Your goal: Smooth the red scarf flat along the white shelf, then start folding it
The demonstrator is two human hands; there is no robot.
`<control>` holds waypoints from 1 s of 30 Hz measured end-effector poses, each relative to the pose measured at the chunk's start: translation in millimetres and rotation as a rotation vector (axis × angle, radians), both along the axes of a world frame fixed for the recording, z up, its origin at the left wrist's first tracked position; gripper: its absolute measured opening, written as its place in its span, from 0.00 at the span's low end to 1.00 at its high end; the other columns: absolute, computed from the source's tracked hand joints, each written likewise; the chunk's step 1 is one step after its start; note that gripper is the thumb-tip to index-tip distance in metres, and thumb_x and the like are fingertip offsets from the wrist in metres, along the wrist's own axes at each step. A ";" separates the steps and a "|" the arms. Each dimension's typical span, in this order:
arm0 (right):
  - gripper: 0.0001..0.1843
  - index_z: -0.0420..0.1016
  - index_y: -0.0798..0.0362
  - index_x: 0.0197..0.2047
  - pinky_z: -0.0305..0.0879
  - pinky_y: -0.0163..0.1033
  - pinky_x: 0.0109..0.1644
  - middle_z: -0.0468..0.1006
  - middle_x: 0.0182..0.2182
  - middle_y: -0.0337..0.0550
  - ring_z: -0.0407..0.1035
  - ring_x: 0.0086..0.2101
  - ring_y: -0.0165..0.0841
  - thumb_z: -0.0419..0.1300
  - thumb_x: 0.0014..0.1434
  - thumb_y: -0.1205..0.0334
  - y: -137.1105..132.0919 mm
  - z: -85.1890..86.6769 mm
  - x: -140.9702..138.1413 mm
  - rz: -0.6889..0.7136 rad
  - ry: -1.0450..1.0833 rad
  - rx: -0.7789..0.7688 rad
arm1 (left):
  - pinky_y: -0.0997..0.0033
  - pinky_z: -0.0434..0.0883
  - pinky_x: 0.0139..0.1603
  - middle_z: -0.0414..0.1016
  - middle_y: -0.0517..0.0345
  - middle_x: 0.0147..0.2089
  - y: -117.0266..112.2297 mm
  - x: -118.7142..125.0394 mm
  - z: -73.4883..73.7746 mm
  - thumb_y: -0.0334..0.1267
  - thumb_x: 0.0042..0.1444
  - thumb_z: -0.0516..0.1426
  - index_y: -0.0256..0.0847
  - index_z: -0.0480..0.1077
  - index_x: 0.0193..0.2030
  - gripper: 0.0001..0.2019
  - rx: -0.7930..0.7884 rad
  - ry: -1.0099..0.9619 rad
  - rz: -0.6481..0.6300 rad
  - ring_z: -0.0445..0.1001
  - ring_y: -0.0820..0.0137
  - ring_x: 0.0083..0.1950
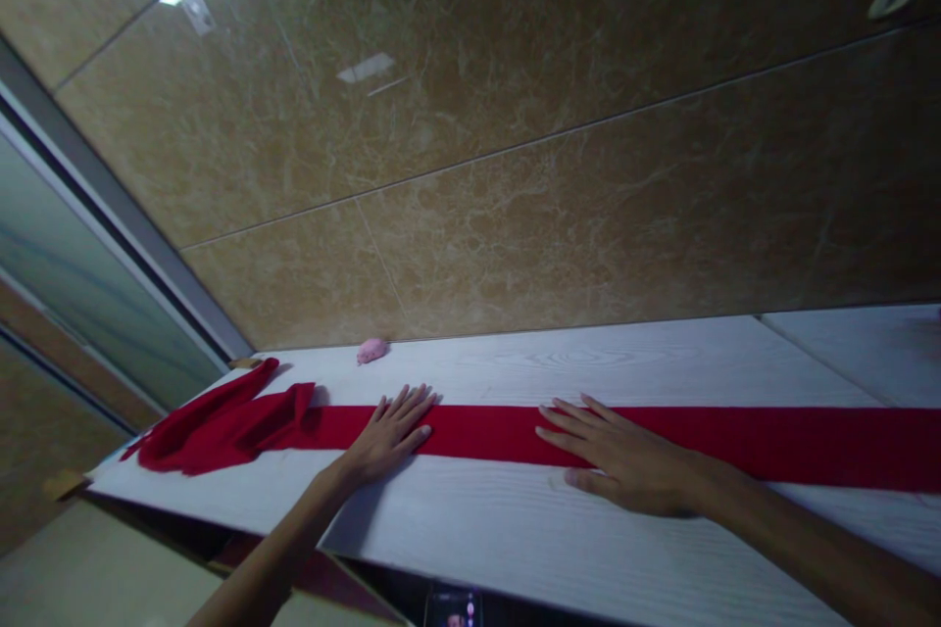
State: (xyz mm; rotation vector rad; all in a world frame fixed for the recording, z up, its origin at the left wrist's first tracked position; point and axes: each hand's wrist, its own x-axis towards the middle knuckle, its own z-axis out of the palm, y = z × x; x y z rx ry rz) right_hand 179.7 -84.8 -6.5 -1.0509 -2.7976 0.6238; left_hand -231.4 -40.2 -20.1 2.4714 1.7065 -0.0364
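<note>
Red cloth [481,433] runs in a flat strip along the white tabletop [500,519], bunched at its left end. From where I stand, the left hand [389,433] and right hand [624,465] rest palm-down on it, apart, fingers outstretched and unclenched; a pink object [371,350] sits near the wall [588,206].

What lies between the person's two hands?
Head view: a flat stretch of red cloth lies on the white surface between the left hand and the right hand.
</note>
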 end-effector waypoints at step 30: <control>0.38 0.52 0.49 0.74 0.29 0.67 0.73 0.46 0.73 0.51 0.37 0.72 0.49 0.41 0.70 0.35 39.5 -10.9 -88.0 0.024 0.069 0.093 | 0.53 0.70 0.61 0.79 0.47 0.50 -29.7 -72.0 10.7 0.57 0.65 0.45 0.40 0.73 0.46 0.25 0.523 -0.338 0.456 0.75 0.56 0.54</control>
